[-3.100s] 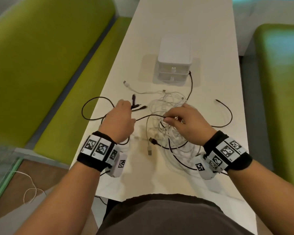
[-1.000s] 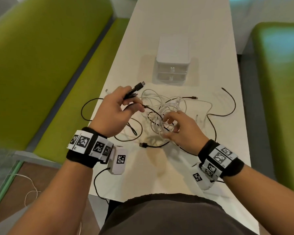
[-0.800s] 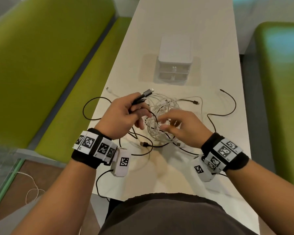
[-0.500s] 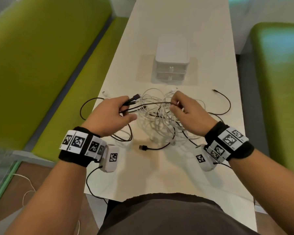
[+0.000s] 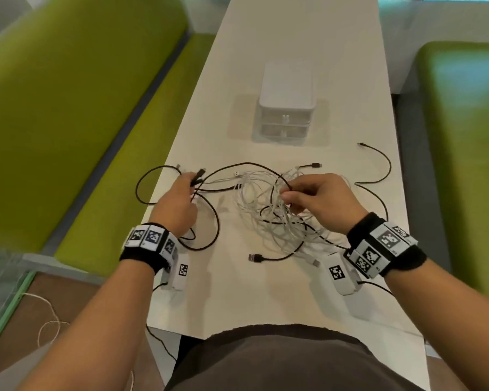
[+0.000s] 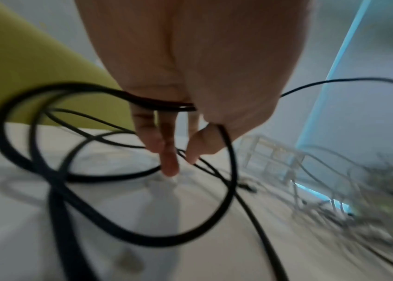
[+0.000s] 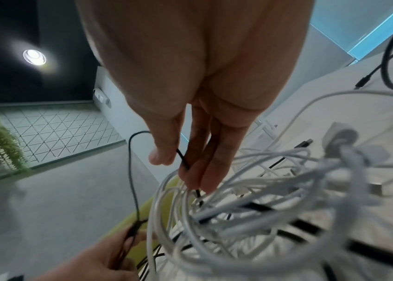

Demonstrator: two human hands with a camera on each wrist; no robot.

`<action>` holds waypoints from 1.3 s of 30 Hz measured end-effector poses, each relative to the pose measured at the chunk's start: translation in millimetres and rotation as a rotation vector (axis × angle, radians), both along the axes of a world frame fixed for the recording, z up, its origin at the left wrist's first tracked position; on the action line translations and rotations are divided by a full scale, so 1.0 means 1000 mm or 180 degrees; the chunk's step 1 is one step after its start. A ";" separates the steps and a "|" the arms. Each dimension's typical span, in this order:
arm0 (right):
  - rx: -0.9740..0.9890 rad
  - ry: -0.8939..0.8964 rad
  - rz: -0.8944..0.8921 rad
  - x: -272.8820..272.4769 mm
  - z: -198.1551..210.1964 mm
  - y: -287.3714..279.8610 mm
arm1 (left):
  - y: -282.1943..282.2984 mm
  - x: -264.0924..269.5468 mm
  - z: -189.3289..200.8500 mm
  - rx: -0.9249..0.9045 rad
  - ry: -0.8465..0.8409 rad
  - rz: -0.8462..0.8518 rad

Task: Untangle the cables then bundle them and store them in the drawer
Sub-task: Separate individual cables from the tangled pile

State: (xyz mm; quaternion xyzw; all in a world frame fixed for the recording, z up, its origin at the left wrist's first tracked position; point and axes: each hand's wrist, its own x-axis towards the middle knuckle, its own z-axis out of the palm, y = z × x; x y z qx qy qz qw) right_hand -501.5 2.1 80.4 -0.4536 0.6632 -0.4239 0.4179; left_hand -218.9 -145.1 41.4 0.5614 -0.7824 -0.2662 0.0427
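L hand (image 5: pixel 178 204) grips black cable (image 5: pixel 246 164) ends; R hand (image 5: pixel 319 201), at 3 o'clock, pinches same cable at white cable tangle (image 5: pixel 268 215). Rec: feed black thru slowly, keep white slack, no yanking.

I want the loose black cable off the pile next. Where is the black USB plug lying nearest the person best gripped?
Pinch the black USB plug by its flat rectangular housing, coming from above and the left. It lies flat on the table, clear of the white cable tangle; its cable trails right into the tangle.
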 end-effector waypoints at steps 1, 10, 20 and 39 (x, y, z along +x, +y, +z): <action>-0.0013 0.0120 0.0050 0.000 -0.003 -0.001 | 0.001 -0.006 -0.006 -0.0055 -0.0181 -0.0055; 0.0135 0.0493 0.0368 -0.006 -0.009 0.005 | -0.039 0.037 0.005 0.0047 -0.1518 0.0131; 0.0041 0.0789 0.0349 0.017 -0.014 -0.006 | -0.029 0.059 0.055 -0.0296 -0.1078 0.0275; -0.0349 0.1708 0.0279 0.028 -0.014 -0.001 | 0.065 -0.067 0.041 -0.0101 0.0668 -0.1187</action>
